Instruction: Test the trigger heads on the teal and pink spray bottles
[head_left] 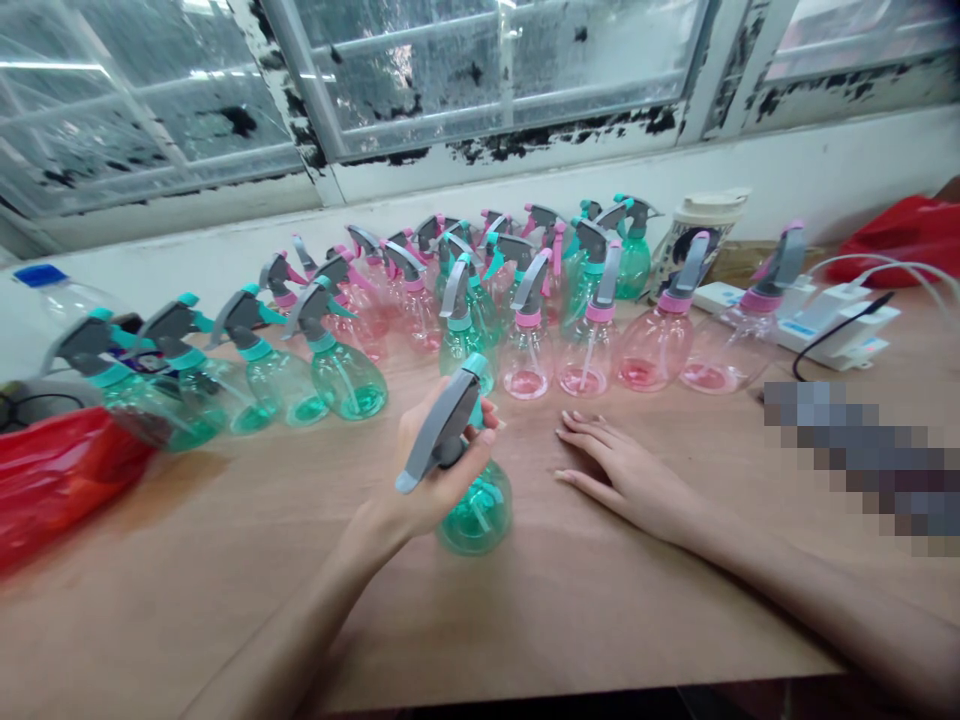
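Observation:
My left hand (442,470) is wrapped round the neck of a green spray bottle (478,515) with a grey and turquoise trigger head. The bottle stands close to upright over the middle of the table, its lower body showing below my fingers. My right hand (622,470) lies flat on the table to the right, fingers stretched out and holding nothing. Just beyond my hands stand pink spray bottles (526,362) with grey and pink heads. To the left is a row of green spray bottles (349,380).
More pink and green bottles crowd the back by the wall. A white cup (694,235) and white power strips (825,325) with cables stand back right. Red plastic bags lie at the left (67,475) and far right (904,240). The wooden table (585,620) ends near me.

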